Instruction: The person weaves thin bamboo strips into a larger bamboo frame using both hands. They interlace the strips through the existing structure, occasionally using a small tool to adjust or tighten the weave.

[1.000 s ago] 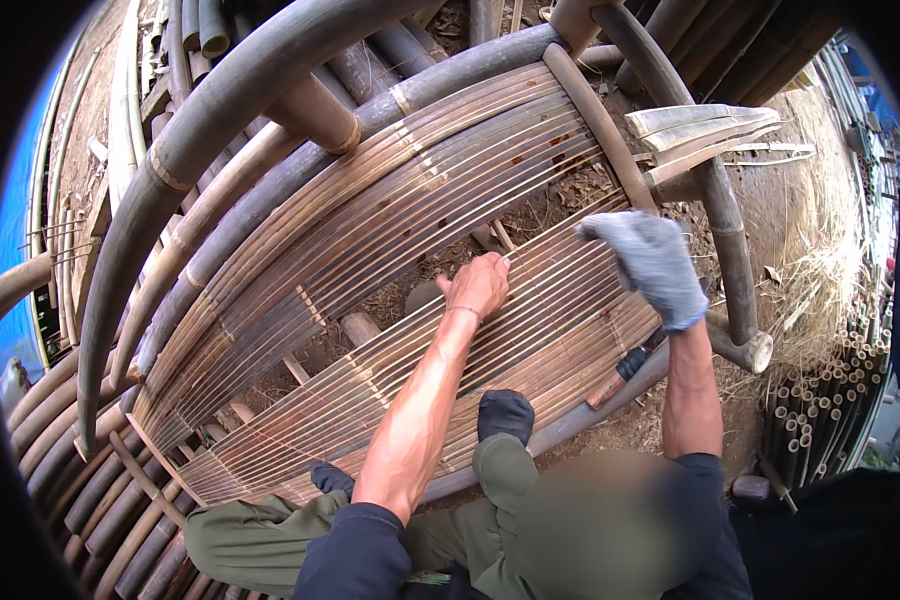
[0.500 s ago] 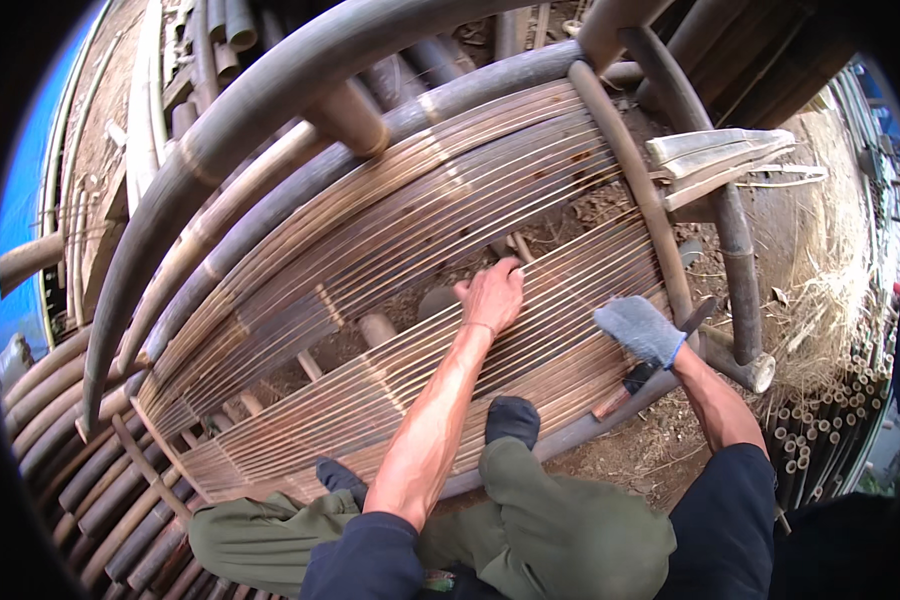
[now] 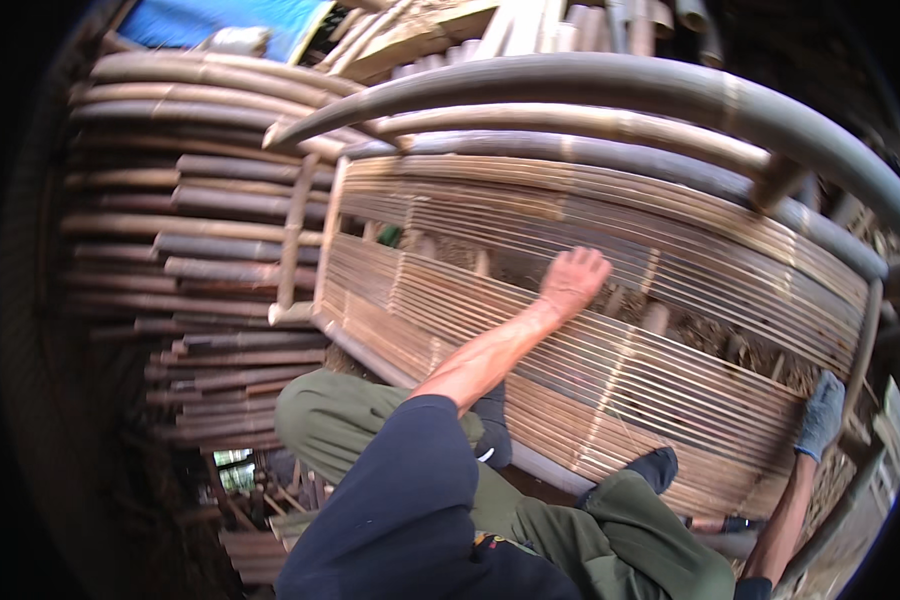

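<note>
A long bamboo bench point(image 3: 695, 385) with a seat of narrow slats lies across my lap side. A lengthwise gap splits the slats, and soil shows below it. Over the gap, near the seat's middle, my bare left hand point(image 3: 576, 277) reaches out with its fingers extended and nothing visible in them. My right hand point(image 3: 820, 415), in a grey-blue glove, is at the seat's right end beside the end rail point(image 3: 863, 345). Blur hides how its fingers are set. A dark-handled tool point(image 3: 725, 524) shows partly near the front rail, behind my knee.
Curved bamboo rails point(image 3: 530, 85) form the bench's raised back. Stacked bamboo poles point(image 3: 225, 225) fill the left side. Blue sheeting point(image 3: 220, 22) and more cut bamboo stand at the back. My dark-socked foot point(image 3: 653, 468) rests on the front slats.
The view has swung toward the bench's left end. My left hand has shifted left along the gap. My gloved right hand has gone from the front slats to the right end rail.
</note>
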Available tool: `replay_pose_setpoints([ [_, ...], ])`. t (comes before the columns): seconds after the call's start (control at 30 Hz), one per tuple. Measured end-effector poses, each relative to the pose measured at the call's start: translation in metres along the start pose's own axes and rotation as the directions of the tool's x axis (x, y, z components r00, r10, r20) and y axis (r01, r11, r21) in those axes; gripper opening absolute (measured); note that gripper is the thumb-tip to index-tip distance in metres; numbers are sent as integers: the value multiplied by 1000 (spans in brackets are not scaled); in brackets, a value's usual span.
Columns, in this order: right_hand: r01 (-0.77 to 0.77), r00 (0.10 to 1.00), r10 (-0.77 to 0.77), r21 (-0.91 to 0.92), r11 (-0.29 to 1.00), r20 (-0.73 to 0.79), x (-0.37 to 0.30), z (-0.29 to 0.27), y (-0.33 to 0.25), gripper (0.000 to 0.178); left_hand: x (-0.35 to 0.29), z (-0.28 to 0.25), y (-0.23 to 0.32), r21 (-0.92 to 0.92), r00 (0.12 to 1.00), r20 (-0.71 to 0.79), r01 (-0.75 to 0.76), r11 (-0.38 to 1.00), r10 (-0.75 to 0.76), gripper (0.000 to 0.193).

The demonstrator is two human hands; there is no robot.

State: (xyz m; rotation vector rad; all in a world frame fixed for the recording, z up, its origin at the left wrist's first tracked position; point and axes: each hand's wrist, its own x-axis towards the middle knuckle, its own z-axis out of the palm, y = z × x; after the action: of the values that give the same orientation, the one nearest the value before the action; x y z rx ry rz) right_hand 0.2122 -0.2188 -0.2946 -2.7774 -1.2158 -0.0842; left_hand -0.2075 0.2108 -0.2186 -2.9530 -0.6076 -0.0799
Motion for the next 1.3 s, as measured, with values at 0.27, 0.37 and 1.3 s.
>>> replay_pose_setpoints([
  [0.27,-98,989,98,-6,995,115,7,27,28,36,-35,-19,11,-492,940,314,41,870,133,34],
  [0.37,-76,990,87,-96,992,114,-6,38,44,37,-34,-15,9,-523,950,304,100,846,76,45],
  [1.3,-483,751,646,554,678,-136,-73,-272,-35,19,165,-71,274,-801,981,187,127,585,43,23],
])
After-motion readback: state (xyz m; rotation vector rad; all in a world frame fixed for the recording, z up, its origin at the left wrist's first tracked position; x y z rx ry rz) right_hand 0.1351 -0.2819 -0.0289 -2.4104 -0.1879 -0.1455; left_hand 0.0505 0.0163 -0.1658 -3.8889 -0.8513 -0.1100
